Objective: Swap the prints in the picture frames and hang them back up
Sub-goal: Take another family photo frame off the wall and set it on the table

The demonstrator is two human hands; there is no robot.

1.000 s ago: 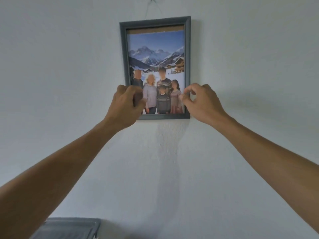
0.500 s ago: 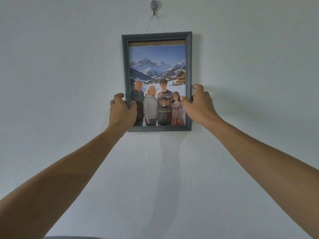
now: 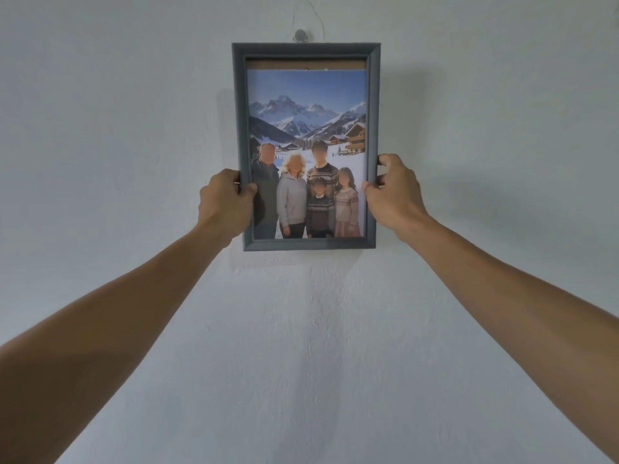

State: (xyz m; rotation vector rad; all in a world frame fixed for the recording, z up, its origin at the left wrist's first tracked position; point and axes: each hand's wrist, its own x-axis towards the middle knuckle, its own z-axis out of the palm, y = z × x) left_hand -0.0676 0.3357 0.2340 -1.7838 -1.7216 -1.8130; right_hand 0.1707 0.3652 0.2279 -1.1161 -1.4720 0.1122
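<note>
hang | left hand (image 3: 224, 205), right hand (image 3: 393, 199) each pinch one side of frame (image 3: 306, 50) to level it | wire (image 3: 323, 26) slack over hook (image 3: 300, 35), so we judge it unseated

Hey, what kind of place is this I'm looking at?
Probably a room in a home, though little shows: a plain white wall, a hook in it, and a grey frame with a family print, held by the left hand and right hand.
</note>
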